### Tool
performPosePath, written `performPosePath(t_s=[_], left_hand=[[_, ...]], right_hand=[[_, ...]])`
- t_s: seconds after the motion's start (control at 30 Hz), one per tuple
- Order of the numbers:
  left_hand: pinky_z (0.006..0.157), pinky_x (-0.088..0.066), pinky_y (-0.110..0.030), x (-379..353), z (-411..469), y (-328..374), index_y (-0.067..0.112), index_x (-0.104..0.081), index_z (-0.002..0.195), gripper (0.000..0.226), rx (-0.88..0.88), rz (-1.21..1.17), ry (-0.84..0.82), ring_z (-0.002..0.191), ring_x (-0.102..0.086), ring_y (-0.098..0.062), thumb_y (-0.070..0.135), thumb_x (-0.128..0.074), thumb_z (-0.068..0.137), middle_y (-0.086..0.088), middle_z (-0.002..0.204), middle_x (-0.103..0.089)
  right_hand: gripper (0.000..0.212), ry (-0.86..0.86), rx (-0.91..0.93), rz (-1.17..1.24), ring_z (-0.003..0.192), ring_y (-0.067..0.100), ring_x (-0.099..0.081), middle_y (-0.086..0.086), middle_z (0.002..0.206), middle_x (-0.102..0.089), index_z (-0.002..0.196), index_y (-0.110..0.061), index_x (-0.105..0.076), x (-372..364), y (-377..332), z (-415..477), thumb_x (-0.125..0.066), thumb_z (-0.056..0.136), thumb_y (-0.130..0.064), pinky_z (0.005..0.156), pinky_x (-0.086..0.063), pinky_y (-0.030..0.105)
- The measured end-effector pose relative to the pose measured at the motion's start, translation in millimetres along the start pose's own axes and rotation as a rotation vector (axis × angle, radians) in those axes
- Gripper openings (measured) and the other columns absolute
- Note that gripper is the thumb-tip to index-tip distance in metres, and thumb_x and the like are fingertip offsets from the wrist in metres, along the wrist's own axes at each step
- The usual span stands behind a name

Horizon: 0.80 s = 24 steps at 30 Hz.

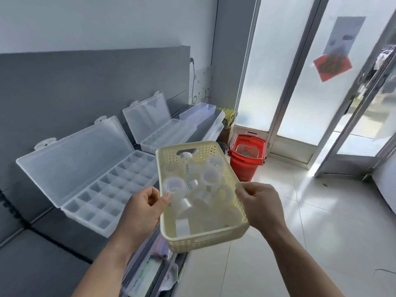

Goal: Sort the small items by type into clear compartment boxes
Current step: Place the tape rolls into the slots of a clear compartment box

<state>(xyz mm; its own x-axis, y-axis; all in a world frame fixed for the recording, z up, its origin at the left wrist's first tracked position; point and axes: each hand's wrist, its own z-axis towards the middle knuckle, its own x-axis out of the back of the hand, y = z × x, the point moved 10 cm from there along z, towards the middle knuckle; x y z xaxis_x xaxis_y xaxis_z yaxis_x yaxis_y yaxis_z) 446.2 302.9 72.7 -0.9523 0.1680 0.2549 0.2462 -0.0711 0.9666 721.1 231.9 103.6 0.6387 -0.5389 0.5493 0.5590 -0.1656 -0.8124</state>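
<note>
**Basket of small items held in both hands**

The cream perforated plastic basket (205, 239) is in the air, tilted, between the two hands. The left hand (145, 202) pinches its left rim with curled fingers and thumb. The right hand (257, 202) grips the right rim in the same way. Small translucent round items (211, 175) lie loose inside the basket – too blurred to tell their type. To the left, the near clear compartment box (102, 196) and the far clear compartment box (162, 133) stand open on a grey surface (42, 264). A red plastic shopping basket (246, 155) stands on the floor behind.
</note>
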Motion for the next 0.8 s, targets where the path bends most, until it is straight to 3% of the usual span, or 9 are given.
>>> performPosePath(t_s=[0.17,0.43,0.53,0.67,0.73,0.8], left_hand=[[0.063,-0.053,-0.057,-22.6,86.9,9.2,0.002,-0.054,0.077,0.037,0.029,0.002,-0.020,0.074,-0.064,-0.047,0.036,-0.067,0.086,-0.022,0.077,-0.068],[0.078,-0.054,-0.052,-42.9,205.5,4.1,0.004,-0.061,0.079,0.026,0.069,-0.002,0.074,0.083,-0.066,-0.035,0.027,-0.072,0.082,-0.013,0.080,-0.069],[0.082,-0.055,-0.048,-52.7,248.3,-6.9,0.002,-0.060,0.082,0.024,0.113,-0.037,0.133,0.084,-0.068,-0.032,0.022,-0.073,0.082,-0.009,0.080,-0.071],[0.070,-0.053,-0.040,-56.7,304.8,-22.5,0.004,-0.060,0.080,0.022,0.163,-0.016,0.252,0.078,-0.067,-0.026,0.022,-0.073,0.082,-0.003,0.076,-0.071],[0.064,-0.051,-0.036,-52.5,331.5,-25.5,0.008,-0.060,0.077,0.020,0.153,0.052,0.323,0.073,-0.065,-0.023,0.023,-0.072,0.083,-0.003,0.075,-0.069],[0.062,-0.048,-0.036,-43.9,355.6,-28.8,0.009,-0.059,0.074,0.019,0.143,0.116,0.397,0.069,-0.060,-0.022,0.021,-0.071,0.084,-0.006,0.073,-0.066]], right_hand=[[0.020,0.013,-0.009,-0.013,0.073,0.033,-0.063,0.012,0.075,-0.069,0.080,-0.006,-0.071,-13.3,1.2,88.9,-0.059,0.087,-0.021,0.066,-0.055,0.046],[0.020,-0.068,0.019,0.000,0.065,0.033,-0.059,0.011,0.071,-0.068,0.078,-0.010,-0.072,-69.9,14.3,230.5,-0.060,0.088,-0.023,0.065,-0.053,0.044],[0.022,-0.126,0.039,0.002,0.051,0.020,-0.047,0.013,0.069,-0.066,0.081,-0.008,-0.071,-97.0,21.5,285.6,-0.060,0.088,-0.024,0.055,-0.050,0.041],[0.026,-0.236,0.079,-0.037,0.046,0.012,-0.036,0.010,0.054,-0.054,0.079,-0.003,-0.068,-136.3,24.3,356.9,-0.056,0.088,-0.024,0.049,-0.031,0.028],[0.029,-0.292,0.079,-0.060,0.045,0.013,-0.034,0.003,0.050,-0.047,0.075,-0.003,-0.066,-157.5,23.0,386.5,-0.056,0.090,-0.025,0.048,-0.030,0.026],[0.027,-0.352,0.079,-0.082,0.045,0.015,-0.039,0.008,0.053,-0.056,0.076,-0.004,-0.068,-178.6,19.8,410.0,-0.056,0.090,-0.024,0.048,-0.033,0.026]])
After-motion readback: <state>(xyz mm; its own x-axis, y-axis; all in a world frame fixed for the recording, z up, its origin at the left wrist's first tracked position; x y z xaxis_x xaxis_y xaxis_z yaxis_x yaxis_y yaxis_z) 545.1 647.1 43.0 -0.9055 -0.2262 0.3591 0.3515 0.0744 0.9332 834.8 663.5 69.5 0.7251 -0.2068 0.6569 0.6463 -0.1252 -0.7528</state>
